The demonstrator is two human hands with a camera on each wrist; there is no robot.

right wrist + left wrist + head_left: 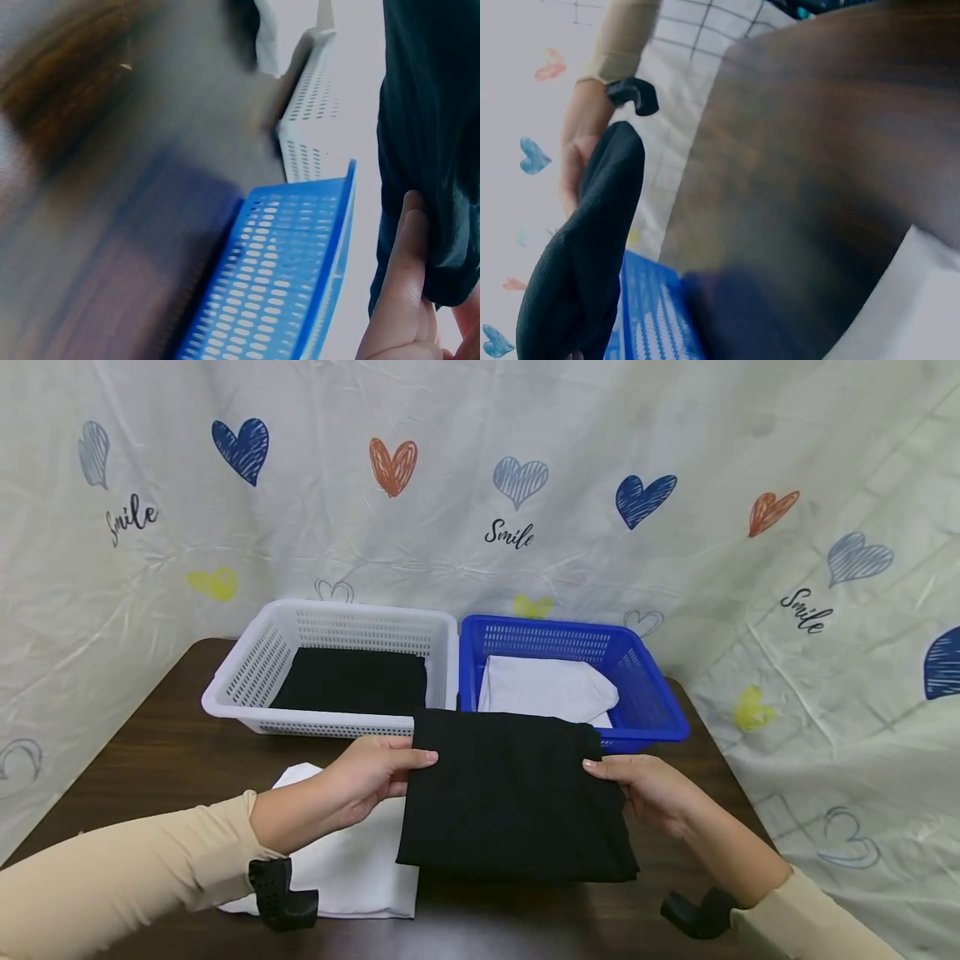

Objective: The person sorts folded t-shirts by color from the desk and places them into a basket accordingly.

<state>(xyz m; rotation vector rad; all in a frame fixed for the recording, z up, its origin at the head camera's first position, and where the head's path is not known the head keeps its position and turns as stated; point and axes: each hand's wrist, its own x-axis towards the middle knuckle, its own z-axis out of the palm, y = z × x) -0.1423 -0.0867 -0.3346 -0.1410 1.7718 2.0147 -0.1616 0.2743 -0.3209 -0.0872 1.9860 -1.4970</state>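
Observation:
A folded black cloth [510,802] is held up over the table between both hands. My left hand [371,781] pinches its left edge, thumb on top and fingers beneath. At the opposite edge my right hand [652,789] grips it the same way; the right wrist view shows fingers [405,270] against the dark fabric. Below the left forearm lies a white cloth [352,868] on the table, partly covered by the arm and the black cloth. Seen from the left wrist, the black cloth [585,240] hangs edge-on, its layers bulging.
Behind the hands stands a white basket [330,720] with folded black cloth [352,681] inside. Beside it on the right, a blue basket [652,702] contains folded white cloth [547,685]. The brown table [135,760] backs onto a printed curtain [585,410].

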